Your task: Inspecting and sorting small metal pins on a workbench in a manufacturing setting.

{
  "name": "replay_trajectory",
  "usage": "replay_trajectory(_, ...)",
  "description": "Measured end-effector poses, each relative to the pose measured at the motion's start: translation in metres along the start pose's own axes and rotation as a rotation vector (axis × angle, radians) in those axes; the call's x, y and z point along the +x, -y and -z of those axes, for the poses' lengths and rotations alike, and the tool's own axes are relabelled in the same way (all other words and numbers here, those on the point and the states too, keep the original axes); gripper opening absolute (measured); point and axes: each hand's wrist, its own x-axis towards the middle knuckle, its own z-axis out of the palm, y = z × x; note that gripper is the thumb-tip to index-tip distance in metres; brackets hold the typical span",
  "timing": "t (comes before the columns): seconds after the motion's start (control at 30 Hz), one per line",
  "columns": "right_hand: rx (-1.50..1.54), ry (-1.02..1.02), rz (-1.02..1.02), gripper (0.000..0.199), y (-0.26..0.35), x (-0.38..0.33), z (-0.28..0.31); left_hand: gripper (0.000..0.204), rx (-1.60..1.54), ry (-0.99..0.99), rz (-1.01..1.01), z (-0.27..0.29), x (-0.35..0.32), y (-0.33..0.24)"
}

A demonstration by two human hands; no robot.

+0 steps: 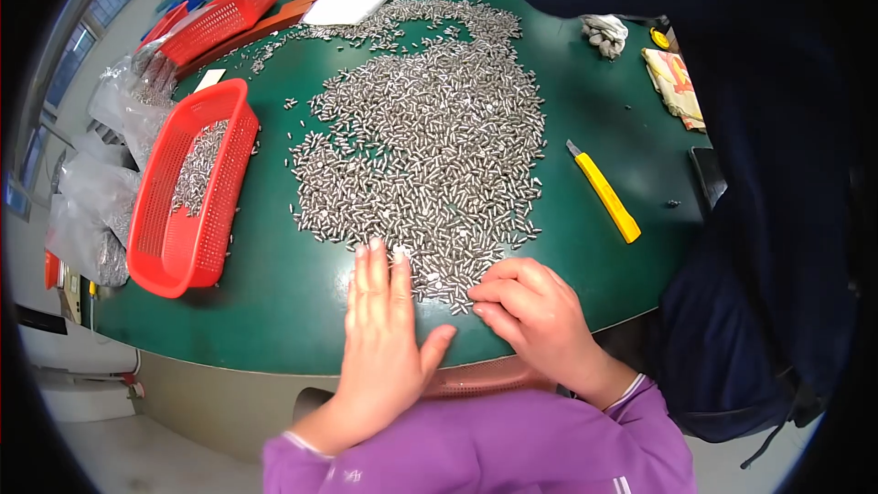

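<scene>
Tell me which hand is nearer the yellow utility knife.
Right. The right hand rests curled at the pile's near edge, below and left of the yellow utility knife. The left hand lies flat farther left, beyond the right hand from the knife.

Green table (274, 302) is basically buried in little silver metal pins (425, 146), one big spread across the middle. The left hand (384, 343) lies flat, fingers together, fingertips touching the near edge of the pile. The right hand (540, 316) is curled, fingers tucked in among the pins at the pile's lower right. A red mesh basket (155, 247) with some pins in it sits off to the left, and a yellow utility knife (604, 192) lies to the right, clear of the pile.
</scene>
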Motion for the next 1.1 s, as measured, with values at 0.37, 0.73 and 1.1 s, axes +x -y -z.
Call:
replay_trajectory(0.37,0.073,-0.003,-0.111,0.024,0.002,0.001,0.001,0.083,-0.105,-0.236,-0.088,-0.007,0.006,0.000)
replay_trajectory(0.73,-0.013,-0.055,-0.081,0.019,0.000,-0.003,0.000,0.078,-0.392,-0.254,-0.125,-0.012,0.003,-0.002)
replay_trajectory(1.1,-0.003,0.020,-0.015,0.016,-0.001,-0.003,0.004,0.075,-0.429,-0.210,-0.142,-0.013,0.008,-0.008)
